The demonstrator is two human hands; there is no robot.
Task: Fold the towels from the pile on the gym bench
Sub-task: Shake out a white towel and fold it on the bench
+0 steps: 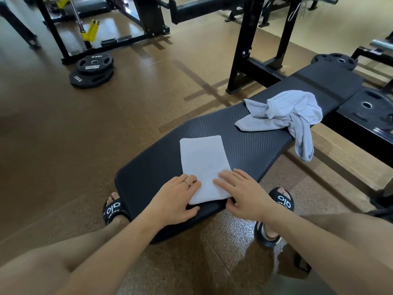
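Observation:
A white towel [203, 159], folded into a long narrow rectangle, lies flat on the near end of the black gym bench [251, 150]. My left hand [177, 200] rests flat on its near left corner, fingers straight. My right hand [241, 190] lies on its near right corner, fingers spread over the cloth, thumb at the towel's near edge. Farther along the bench sits a crumpled pile of pale grey towels [291, 113], one end hanging over the right side.
Two black weight plates [92, 70] are stacked on the floor at the far left. A black rack frame [255, 50] stands behind the bench. More plates [365, 105] lie at the far right. My feet in black sandals flank the bench's near end.

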